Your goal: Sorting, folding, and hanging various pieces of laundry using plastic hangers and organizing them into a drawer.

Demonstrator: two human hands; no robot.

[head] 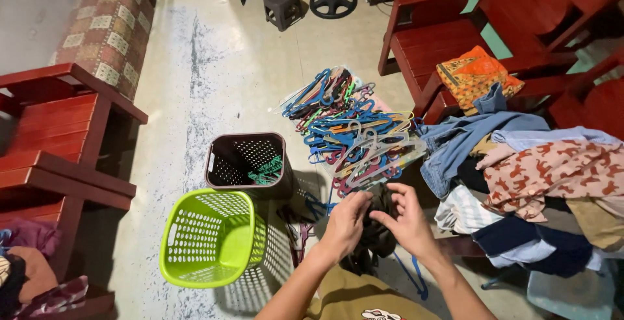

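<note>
Concrete floor (214,66) (w/ hanger pile (351,131)).

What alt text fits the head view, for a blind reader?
Both hands, left hand and right hand, grip a dark garment above a floor, beside a lime green basket and a brown basket. A hanger pile lies ahead, and a clothes heap lies right.
</note>
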